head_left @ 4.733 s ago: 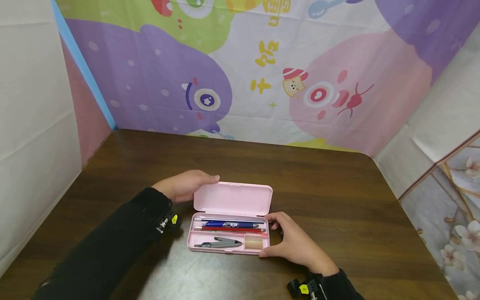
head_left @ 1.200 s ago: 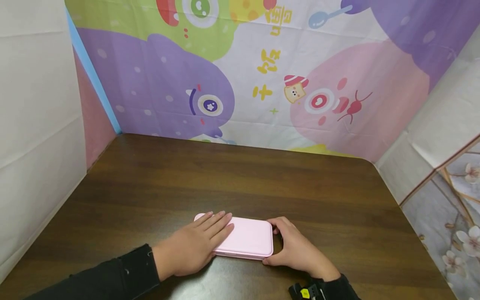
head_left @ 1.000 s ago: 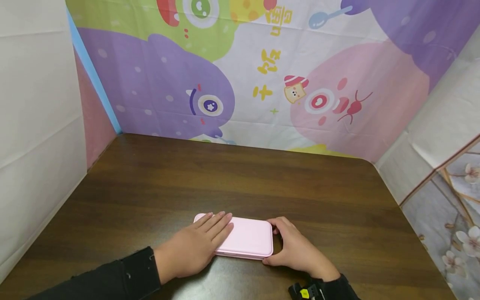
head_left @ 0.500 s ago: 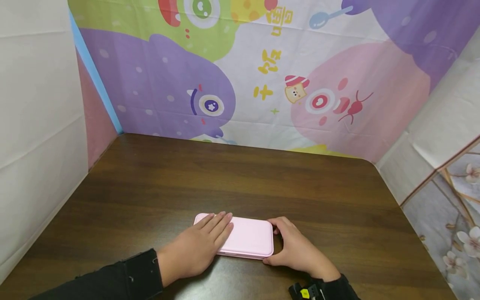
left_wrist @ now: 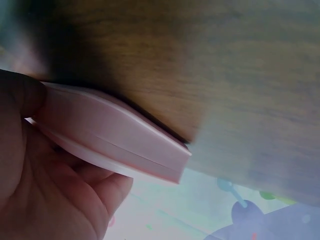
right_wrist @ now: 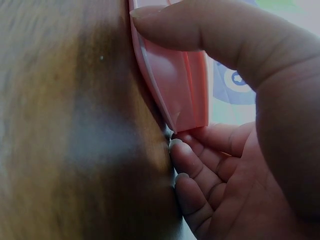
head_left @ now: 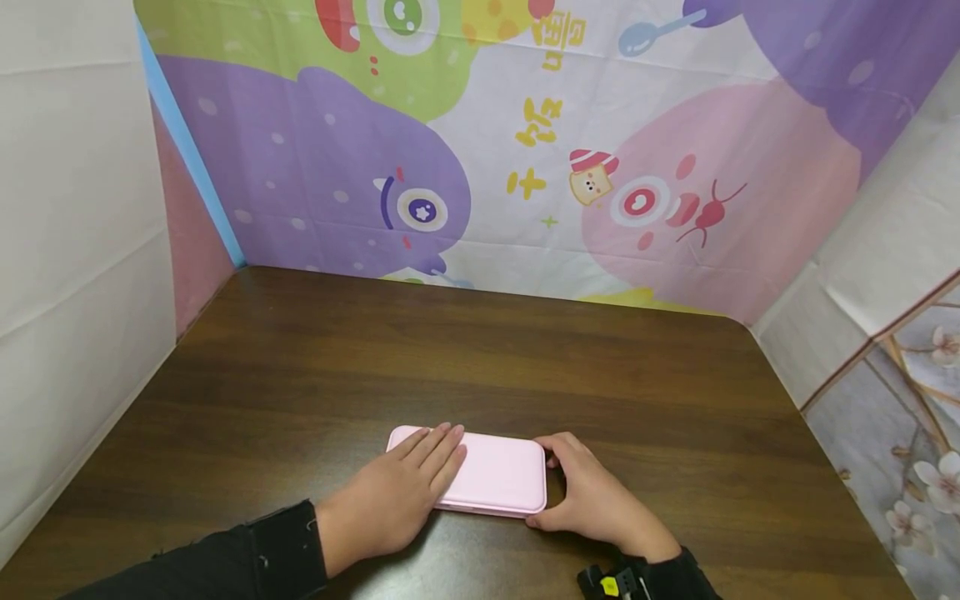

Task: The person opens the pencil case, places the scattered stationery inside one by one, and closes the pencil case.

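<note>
A pink pencil case (head_left: 498, 473) lies flat on the brown table with its lid down, so its contents are hidden. Across the lid's left part rests my left hand (head_left: 393, 492), fingers straight and side by side. In the left wrist view the thumb (left_wrist: 32, 95) touches the long side of the case (left_wrist: 110, 130). My right hand (head_left: 596, 496) holds the right end, thumb at the near corner and index finger at the far corner. The right wrist view shows that thumb (right_wrist: 170, 25) on the case wall (right_wrist: 167, 80), other fingers (right_wrist: 190, 160) curled near the tabletop.
The wooden table (head_left: 480, 358) stretches away on all sides of the case. A cartoon-printed cloth (head_left: 517, 233) hangs behind its far edge. White cloth (head_left: 75, 250) stands at the left, and a flower-patterned panel (head_left: 911, 467) at the right.
The case stood open earlier, showing pens and a compass; its lid has since come down. My left hand moved from behind the lid onto its top. Over the last second almost nothing moves.
</note>
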### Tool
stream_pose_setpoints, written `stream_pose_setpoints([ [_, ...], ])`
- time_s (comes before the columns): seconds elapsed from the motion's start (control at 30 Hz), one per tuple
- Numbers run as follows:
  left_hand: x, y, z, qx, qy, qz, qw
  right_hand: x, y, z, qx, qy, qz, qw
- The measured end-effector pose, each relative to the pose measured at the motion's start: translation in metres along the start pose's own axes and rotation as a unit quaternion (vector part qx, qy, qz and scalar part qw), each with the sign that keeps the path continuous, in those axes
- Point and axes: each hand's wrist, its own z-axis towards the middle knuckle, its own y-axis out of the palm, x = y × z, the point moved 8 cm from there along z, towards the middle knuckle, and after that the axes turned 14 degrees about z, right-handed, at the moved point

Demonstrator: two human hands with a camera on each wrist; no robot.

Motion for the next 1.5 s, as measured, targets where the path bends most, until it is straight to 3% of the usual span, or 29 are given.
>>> stream_pose_setpoints([
  [0.13,0.001,-0.002,0.0,0.005,-0.005,0.012,0.9999,-0.001,0.0,0.0,0.003,-0.005,0.002,1.0],
  [0.3,0.001,-0.002,0.0,-0.016,-0.006,0.012,0.9998,-0.001,0.0,0.0,0.008,-0.009,0.007,1.0],
  [0.4,-0.004,-0.005,-0.001,-0.024,-0.03,-0.042,0.9984,0.0,0.001,0.0,0.007,-0.009,0.005,1.0],
  [0.5,-0.018,-0.011,-0.007,-0.021,-0.089,-0.127,0.9876,0.001,0.003,0.0,0.003,-0.007,0.003,1.0],
  [0.63,-0.048,-0.013,-0.022,-0.027,-0.205,-0.224,0.9523,-0.001,0.002,0.001,0.002,-0.005,0.008,1.0],
  [0.77,-0.065,-0.003,-0.04,-0.07,-0.293,-0.312,0.9012,-0.005,0.0,-0.002,0.002,0.015,-0.007,1.0],
  [0.83,-0.067,0.003,-0.047,-0.092,-0.313,-0.35,0.8777,-0.008,-0.002,-0.005,0.002,0.033,-0.024,0.999],
  [0.9,-0.066,0.009,-0.051,-0.108,-0.325,-0.379,0.8597,-0.013,-0.003,-0.009,0.003,0.051,-0.034,0.998],
  [1.0,-0.063,0.016,-0.052,-0.113,-0.333,-0.403,0.845,-0.022,-0.001,-0.014,0.007,0.066,-0.034,0.997],
  [1.13,-0.059,0.021,-0.05,-0.111,-0.336,-0.405,0.843,-0.03,0.004,-0.017,0.013,0.067,-0.039,0.997],
  [1.3,-0.06,0.022,-0.039,-0.1,-0.335,-0.378,0.8573,-0.027,0.003,-0.01,0.029,0.074,-0.063,0.995],
  [1.5,-0.074,0.027,-0.019,-0.082,-0.333,-0.351,0.8711,-0.016,-0.006,0.011,0.043,0.094,-0.074,0.992],
])
